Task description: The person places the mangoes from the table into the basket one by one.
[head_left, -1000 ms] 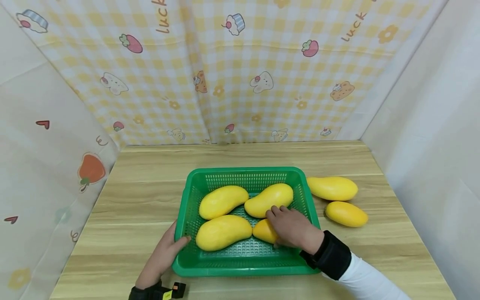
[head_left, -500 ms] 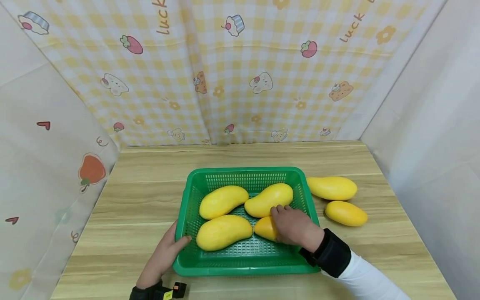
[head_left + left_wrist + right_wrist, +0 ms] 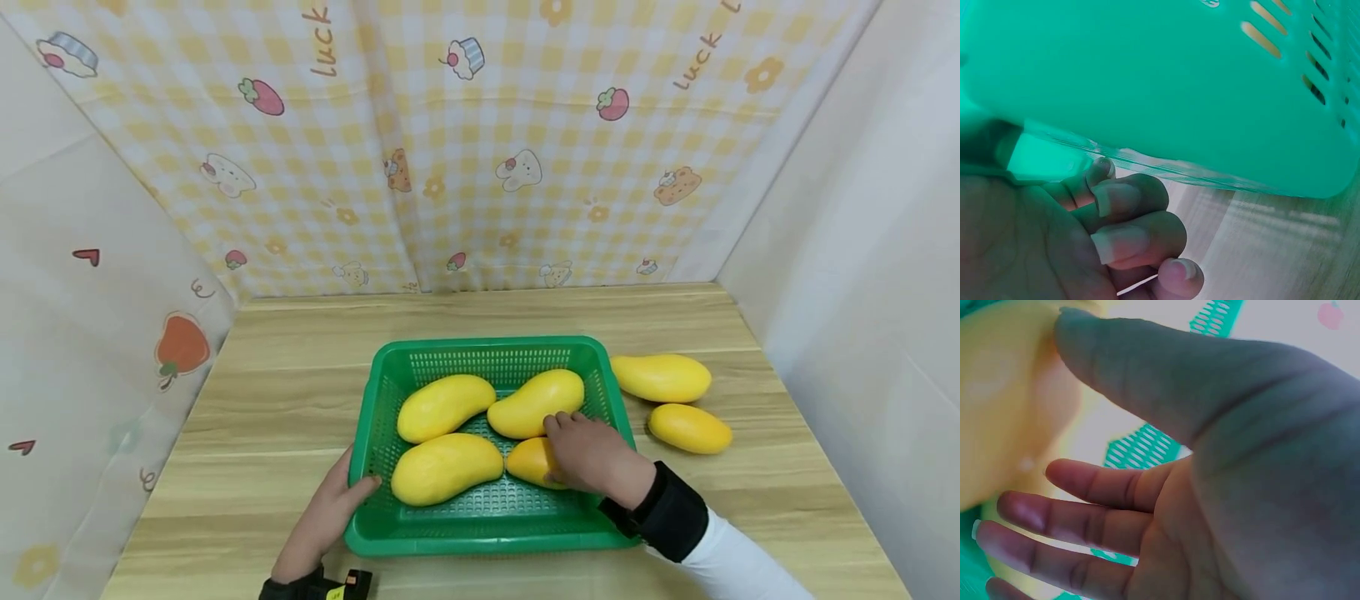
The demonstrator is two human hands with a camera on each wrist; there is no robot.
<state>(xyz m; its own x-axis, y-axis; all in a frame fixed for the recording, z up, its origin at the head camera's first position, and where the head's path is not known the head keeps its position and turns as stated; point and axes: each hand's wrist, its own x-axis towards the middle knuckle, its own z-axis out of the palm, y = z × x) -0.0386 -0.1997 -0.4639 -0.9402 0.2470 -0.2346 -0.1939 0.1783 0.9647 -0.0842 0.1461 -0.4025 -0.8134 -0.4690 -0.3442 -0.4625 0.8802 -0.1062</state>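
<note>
A green plastic basket (image 3: 480, 543) with slotted walls holds several yellow mangoes, including a front-left mango (image 3: 447, 469) and a back-right mango (image 3: 536, 403). My left hand (image 3: 333, 504) grips the basket's left side, thumb over the rim; in the left wrist view its fingers (image 3: 1141, 240) curl beneath the rim outside. Inside the basket, my right hand (image 3: 592, 454) is over the right end of the smaller, deeper-yellow front-right mango (image 3: 528, 461), hiding that end. In the right wrist view the thumb tip overlaps a mango (image 3: 1004, 406), and the other fingers (image 3: 1094, 522) extend fairly straight, spread apart.
Two more mangoes lie on the wooden table (image 3: 292, 383) right of the basket: a pale one (image 3: 663, 377) by its wall and a smaller one (image 3: 690, 428) nearer the front. A checked cloth (image 3: 465, 208) hangs behind; white cloth closes both sides.
My right hand has shifted slightly right over the front-right mango, uncovering a little more of it. The left hand keeps its grip on the basket. The head view tilts slightly.
</note>
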